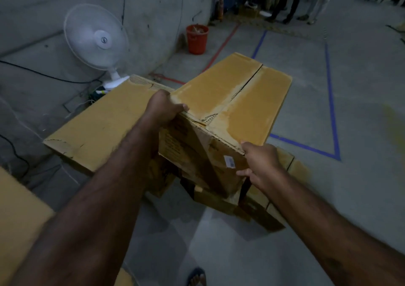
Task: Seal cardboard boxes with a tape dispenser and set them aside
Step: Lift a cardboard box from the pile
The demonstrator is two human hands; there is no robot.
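Cardboard box [232,97] held up off the grey floor [328,198] in both hands, its two top flaps closed and meeting along a dark centre seam. The left hand [163,108] clamps the near left top corner, thumb over the edge and the other fingers hidden behind the side. The right hand [260,165] grips the near right corner, thumb pressed on the printed front face and fingers wrapped out of sight. A second box [105,123] lies just beside it on the left, and lower boxes [258,211] sit partly hidden underneath. Open floor stretches to the right, marked with blue tape lines [331,101]. Toward the wall on the left stand a white fan [96,37] and a red bucket [196,39]. The picture is dim and blurred, and the box print is unreadable.
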